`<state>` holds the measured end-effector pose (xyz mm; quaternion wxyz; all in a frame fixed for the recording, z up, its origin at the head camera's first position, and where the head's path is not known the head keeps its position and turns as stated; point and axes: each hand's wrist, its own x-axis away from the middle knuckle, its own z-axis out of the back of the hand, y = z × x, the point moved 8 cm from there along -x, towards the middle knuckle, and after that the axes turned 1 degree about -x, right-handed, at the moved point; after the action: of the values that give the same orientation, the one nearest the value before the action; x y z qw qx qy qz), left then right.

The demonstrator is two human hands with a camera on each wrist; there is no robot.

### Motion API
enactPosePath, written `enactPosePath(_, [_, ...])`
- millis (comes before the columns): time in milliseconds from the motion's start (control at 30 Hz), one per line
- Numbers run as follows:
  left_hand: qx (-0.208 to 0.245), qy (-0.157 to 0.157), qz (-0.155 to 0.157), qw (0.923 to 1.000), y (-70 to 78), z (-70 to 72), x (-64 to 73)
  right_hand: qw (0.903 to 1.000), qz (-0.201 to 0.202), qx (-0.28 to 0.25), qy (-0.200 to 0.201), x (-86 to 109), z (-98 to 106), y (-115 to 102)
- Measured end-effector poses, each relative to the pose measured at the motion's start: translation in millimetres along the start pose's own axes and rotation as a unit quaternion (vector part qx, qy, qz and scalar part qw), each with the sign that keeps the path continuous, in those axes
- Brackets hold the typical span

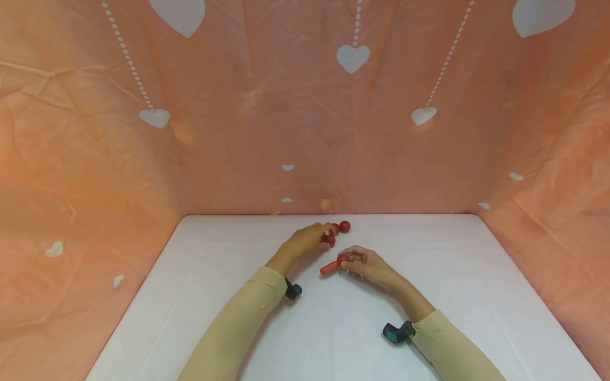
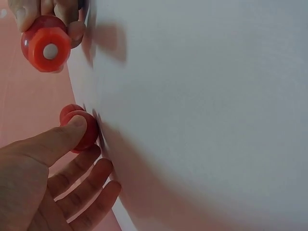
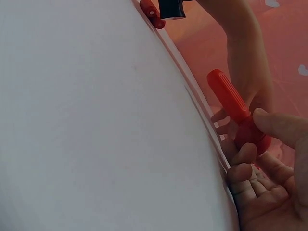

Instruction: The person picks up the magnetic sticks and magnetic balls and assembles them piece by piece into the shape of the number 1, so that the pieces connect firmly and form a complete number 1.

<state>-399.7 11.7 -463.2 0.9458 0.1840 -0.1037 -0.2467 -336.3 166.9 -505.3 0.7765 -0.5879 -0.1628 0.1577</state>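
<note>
One joined up, it seems: the right hand (image 1: 369, 266) pinches a red ball (image 1: 343, 259), stick (image 1: 330, 268) jutting from it! The left hand (image 1: 310, 238) pinches a second ball (image 1: 330, 241); two loose balls (image 1: 345, 226) remain just beyond its fingers.

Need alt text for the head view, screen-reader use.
A person's right hand holds a red ball with an orange-red handle pointing left, while the left hand pinches another red ball near the back of a white table. Two more red balls sit close by. An orange backdrop with pale hearts rises behind and beside the table.
</note>
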Motion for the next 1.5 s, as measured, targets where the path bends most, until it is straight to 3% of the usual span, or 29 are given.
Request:
enactPosePath(333, [0.052,0.020,0.007,0.9984,-11.1,9.5,10.9,0.9999,-0.005,0.009,-0.002,1.0,0,-1])
enactPosePath(600, [0.071,0.044,-0.010,0.9964,-17.8,19.1,25.1,0.9999,0.003,0.012,-0.004,2.2,-1,-1])
enactPosePath(1033, [0.099,0.062,0.006,0.9931,-28.7,17.4,59.3,0.9998,-0.017,0.004,0.005,2.1,-1,1])
enactPosePath(1500, [0.120,0.068,-0.005,0.9905,-35.5,6.8,84.0,0.9999,-0.013,0.003,0.000,1.3,-1,4])
